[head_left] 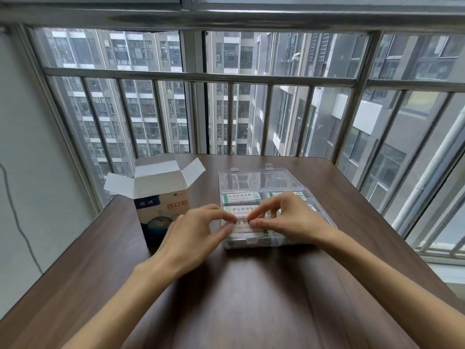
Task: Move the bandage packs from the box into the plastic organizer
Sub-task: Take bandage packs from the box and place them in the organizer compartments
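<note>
Pinching one bandage pack between left hand and right hand, each grip closing thumb and fingertips on it, over the near-left compartment of one plastic organizer; lying beyond, at least three more packs; standing left on the table, one open box.

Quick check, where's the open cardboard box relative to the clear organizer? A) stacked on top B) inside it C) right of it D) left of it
D: the cardboard box stands on the table left of the clear organizer, flaps up, while both hands work over the organizer.
</note>
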### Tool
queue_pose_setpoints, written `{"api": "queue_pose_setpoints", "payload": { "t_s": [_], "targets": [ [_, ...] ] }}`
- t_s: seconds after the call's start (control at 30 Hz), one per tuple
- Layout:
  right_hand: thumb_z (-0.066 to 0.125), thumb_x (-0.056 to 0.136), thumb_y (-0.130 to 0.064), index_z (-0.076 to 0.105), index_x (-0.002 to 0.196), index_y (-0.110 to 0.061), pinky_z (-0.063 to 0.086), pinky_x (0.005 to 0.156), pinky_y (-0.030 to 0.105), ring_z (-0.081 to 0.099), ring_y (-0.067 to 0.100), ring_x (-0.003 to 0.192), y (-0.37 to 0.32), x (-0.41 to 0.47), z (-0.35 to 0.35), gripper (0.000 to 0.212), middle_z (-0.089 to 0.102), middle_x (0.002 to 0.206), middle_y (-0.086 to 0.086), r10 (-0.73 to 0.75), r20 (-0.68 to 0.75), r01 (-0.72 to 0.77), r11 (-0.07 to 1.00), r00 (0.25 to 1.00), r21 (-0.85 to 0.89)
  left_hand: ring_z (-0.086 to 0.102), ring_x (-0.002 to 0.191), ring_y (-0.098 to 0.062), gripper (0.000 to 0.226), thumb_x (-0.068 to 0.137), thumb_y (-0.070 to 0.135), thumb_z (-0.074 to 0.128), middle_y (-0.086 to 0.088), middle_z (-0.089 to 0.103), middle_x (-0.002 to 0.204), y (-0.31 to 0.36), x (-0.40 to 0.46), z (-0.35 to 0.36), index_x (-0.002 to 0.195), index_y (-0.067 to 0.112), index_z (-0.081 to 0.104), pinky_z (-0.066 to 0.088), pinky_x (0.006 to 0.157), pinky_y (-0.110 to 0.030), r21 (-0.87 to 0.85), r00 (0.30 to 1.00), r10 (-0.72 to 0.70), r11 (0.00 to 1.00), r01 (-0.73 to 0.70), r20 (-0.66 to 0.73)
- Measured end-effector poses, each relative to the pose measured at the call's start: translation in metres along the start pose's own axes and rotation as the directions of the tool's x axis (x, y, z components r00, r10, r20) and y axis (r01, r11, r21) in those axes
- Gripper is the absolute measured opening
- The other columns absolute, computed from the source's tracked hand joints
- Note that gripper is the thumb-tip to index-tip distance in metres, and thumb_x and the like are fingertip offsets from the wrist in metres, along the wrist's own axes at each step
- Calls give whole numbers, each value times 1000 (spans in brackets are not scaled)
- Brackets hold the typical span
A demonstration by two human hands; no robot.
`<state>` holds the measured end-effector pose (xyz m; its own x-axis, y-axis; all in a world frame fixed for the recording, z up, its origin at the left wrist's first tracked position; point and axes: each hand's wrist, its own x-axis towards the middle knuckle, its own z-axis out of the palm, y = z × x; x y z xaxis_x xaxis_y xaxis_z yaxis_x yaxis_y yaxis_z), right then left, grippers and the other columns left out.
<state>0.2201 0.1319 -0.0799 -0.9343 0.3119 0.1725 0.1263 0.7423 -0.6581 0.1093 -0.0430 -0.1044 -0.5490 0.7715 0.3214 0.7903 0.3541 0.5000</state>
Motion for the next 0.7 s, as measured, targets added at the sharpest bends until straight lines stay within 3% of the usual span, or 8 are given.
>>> {"api": "queue_pose_setpoints", "payload": {
  "t_s": [0.07,0.17,0.37,0.47,0.57,0.7],
  "targets": [
    [77,75,-28,77,82,-32,34,58,28,43,17,61,0,-2,0,9,66,74,19,-17,3,17,999,1000,-30,53,62,5,17,89,49,57,32,59,105,0,-1,-2,102,47,67,47,67,-27,30,999,9,999,-10,34],
    [77,76,-23,77,86,-29,39,58,26,48,14,61,-1,-6,-2,11,66,67,-2,-29,3,29,999,1000,-39,52,62,-1,23,90,45,54,32,56,114,1,-2,-5,111,47,65,49,73,-28,52,995,-9,999,4,101],
    [77,73,-18,76,87,-29,50,68,29,63,14,70,1,-9,-5,18,73,79,-9,20,-36,-23,997,999,-70,53,68,-6,26,91,31,53,32,55,115,1,1,-5,107,47,67,49,82,-33,-35,985,-78,996,85,155],
    [74,77,-18,76,88,-26,42,59,12,56,-5,59,-5,-10,-18,14,71,77,-10,72,-69,-79,990,995,-114,62,84,-14,22,88,35,57,29,58,116,5,6,-7,101,48,69,47,80,-31,-1,982,-105,994,106,157],
    [71,80,-26,77,89,-24,39,56,14,52,-3,57,-16,-7,-33,11,62,64,-15,171,-42,-176,950,984,-259,63,97,-17,21,83,39,60,24,61,117,9,11,-13,98,51,68,48,87,-33,70,975,-129,991,118,181],
    [69,81,-36,75,94,-20,42,68,24,60,15,82,-31,-1,-32,21,70,91,-3,348,54,-274,816,936,-510,61,104,-16,20,83,39,59,17,65,114,16,18,-21,96,50,68,47,89,-33,182,965,-135,979,95,226]
  ]
}}
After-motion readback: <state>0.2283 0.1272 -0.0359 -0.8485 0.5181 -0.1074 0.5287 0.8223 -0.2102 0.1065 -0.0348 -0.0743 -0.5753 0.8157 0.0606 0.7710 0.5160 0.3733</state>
